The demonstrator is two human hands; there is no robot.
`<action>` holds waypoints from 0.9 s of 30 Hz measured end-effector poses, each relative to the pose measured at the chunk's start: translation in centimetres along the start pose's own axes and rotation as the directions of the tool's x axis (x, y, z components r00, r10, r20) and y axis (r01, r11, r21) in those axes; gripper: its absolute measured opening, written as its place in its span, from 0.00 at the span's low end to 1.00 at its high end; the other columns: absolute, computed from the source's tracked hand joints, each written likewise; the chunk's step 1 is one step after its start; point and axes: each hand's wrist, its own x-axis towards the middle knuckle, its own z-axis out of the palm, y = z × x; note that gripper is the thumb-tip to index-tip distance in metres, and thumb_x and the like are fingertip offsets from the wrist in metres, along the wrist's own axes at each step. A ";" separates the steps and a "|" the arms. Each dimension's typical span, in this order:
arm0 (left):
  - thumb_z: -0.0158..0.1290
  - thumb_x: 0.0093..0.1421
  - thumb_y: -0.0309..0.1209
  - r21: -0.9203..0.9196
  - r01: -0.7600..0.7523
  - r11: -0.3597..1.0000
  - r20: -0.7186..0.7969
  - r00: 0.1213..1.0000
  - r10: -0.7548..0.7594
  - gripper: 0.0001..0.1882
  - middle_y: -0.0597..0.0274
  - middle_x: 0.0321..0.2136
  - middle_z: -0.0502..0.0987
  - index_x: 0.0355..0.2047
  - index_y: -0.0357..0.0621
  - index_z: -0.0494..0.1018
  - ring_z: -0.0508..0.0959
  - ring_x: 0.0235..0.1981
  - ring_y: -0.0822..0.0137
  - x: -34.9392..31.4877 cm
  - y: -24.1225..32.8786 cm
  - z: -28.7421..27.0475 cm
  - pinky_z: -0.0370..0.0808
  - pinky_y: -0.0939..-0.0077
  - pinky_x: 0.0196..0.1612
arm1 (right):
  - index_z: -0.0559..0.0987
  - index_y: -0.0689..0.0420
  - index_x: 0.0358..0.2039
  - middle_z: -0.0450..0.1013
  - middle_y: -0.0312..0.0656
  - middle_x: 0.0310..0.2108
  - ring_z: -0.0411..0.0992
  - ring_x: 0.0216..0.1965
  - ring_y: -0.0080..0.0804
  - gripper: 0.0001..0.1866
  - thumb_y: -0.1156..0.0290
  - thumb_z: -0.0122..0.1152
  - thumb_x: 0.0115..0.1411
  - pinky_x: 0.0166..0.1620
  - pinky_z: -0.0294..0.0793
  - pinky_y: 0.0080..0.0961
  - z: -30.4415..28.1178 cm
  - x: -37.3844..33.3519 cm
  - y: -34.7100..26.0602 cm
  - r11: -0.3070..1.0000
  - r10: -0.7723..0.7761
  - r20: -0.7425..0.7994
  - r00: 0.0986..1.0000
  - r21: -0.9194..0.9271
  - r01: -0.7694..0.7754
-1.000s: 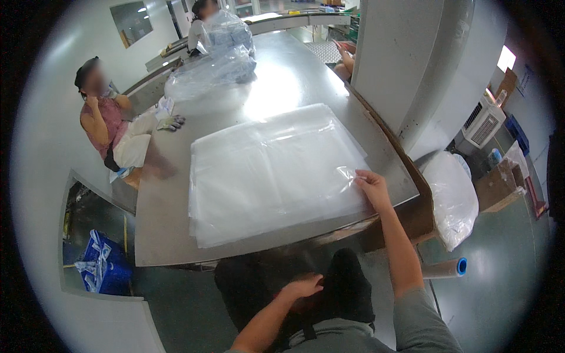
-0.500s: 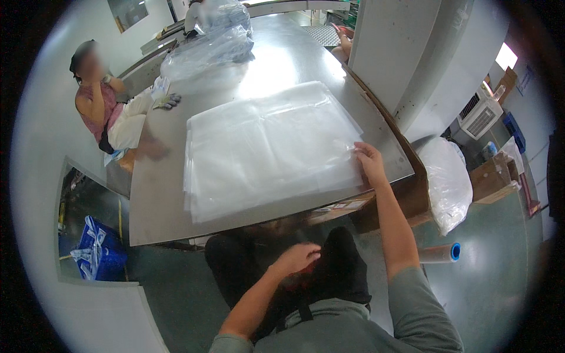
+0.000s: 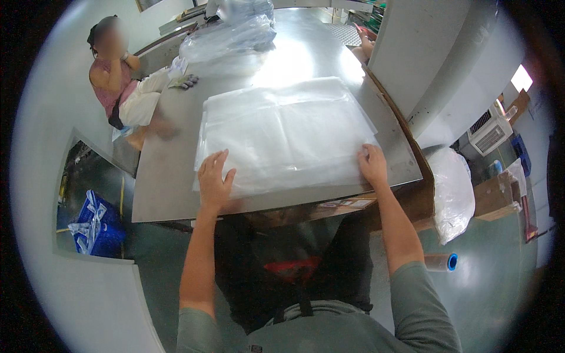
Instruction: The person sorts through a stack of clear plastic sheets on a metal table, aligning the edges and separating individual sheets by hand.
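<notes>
A stack of clear plastic sheets (image 3: 288, 132), perhaps flat bags, lies spread on the metal table (image 3: 168, 191) in front of me. The sheets are slightly out of line, with creases across the top one. My left hand (image 3: 215, 179) rests at the near left corner of the stack, thumb and fingers apart. At the right edge, my right hand (image 3: 374, 166) has its fingers curled in a pinch on the sheets' border; the exact fingertip contact is hard to see.
Bundled clear plastic (image 3: 235, 38) lies at the table's far end, with a grey glove (image 3: 184, 82) nearby. A person (image 3: 115, 82) sits at the left. A white pillar (image 3: 429, 70), a full white sack (image 3: 449, 194) and a film roll (image 3: 441, 262) are on the right. A blue bin (image 3: 100, 226) stands lower left.
My left hand has risen from my lap to the near left corner of the stack and spread its fingers. The right hand stays at the right edge. The view has shifted slightly.
</notes>
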 end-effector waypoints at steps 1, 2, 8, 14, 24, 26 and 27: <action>0.58 0.63 0.43 0.059 -0.024 0.998 0.032 0.999 0.022 0.25 0.49 0.59 0.72 0.59 0.47 0.74 0.68 0.62 0.48 0.0 -1.1 0.0 0.62 0.51 0.65 | 0.78 0.61 0.48 0.76 0.51 0.45 0.72 0.49 0.53 0.16 0.66 0.59 0.63 0.55 0.71 0.44 0.0 0.0 0.0 1.000 0.003 0.007 1.000 -0.001 -0.003; 0.58 0.63 0.43 0.062 -0.015 0.998 0.027 1.000 0.014 0.25 0.49 0.59 0.72 0.59 0.47 0.74 0.68 0.62 0.48 -0.6 -2.6 0.3 0.62 0.51 0.65 | 0.78 0.61 0.49 0.76 0.52 0.45 0.72 0.50 0.53 0.16 0.67 0.57 0.64 0.55 0.70 0.44 0.1 0.2 0.0 1.000 0.003 0.013 1.000 0.001 -0.003; 0.52 0.63 0.58 0.139 0.020 0.990 0.344 0.937 -0.067 0.34 0.52 0.67 0.66 0.63 0.52 0.72 0.61 0.69 0.48 -1.9 -3.1 2.0 0.49 0.50 0.72 | 0.79 0.62 0.49 0.76 0.55 0.45 0.72 0.50 0.56 0.15 0.73 0.53 0.65 0.55 0.70 0.46 0.4 0.0 1.4 0.999 -0.012 -0.064 0.998 -0.031 0.010; 0.52 0.63 0.57 0.092 0.045 0.995 0.301 0.951 -0.071 0.32 0.53 0.64 0.69 0.60 0.51 0.75 0.62 0.69 0.51 -2.0 -3.3 1.7 0.51 0.51 0.71 | 0.79 0.62 0.51 0.77 0.54 0.49 0.75 0.50 0.49 0.15 0.74 0.53 0.67 0.55 0.72 0.37 0.5 0.3 1.7 0.992 0.107 -0.050 0.993 0.075 -0.103; 0.51 0.64 0.54 0.074 0.050 0.996 0.272 0.960 -0.068 0.29 0.51 0.63 0.71 0.57 0.50 0.78 0.63 0.67 0.51 -2.5 -3.8 1.7 0.52 0.54 0.70 | 0.79 0.62 0.51 0.79 0.53 0.45 0.77 0.46 0.46 0.14 0.72 0.53 0.68 0.52 0.73 0.35 0.7 0.5 1.6 0.921 0.306 -0.075 0.949 0.275 -0.276; 0.51 0.65 0.54 0.074 0.044 0.996 0.277 0.959 -0.063 0.28 0.51 0.63 0.71 0.57 0.50 0.78 0.63 0.67 0.51 -2.1 -3.4 2.0 0.52 0.54 0.70 | 0.78 0.62 0.52 0.79 0.43 0.37 0.75 0.38 0.29 0.13 0.71 0.54 0.70 0.47 0.74 0.28 0.8 0.6 3.5 0.934 0.290 -0.101 0.952 0.244 -0.259; 0.51 0.65 0.53 0.075 0.042 0.996 0.272 0.960 -0.060 0.28 0.51 0.63 0.71 0.57 0.51 0.78 0.64 0.67 0.52 -2.0 -3.2 2.0 0.52 0.54 0.70 | 0.78 0.62 0.52 0.79 0.43 0.37 0.75 0.38 0.29 0.13 0.71 0.54 0.70 0.47 0.74 0.28 0.9 0.5 4.0 0.935 0.290 -0.101 0.952 0.241 -0.259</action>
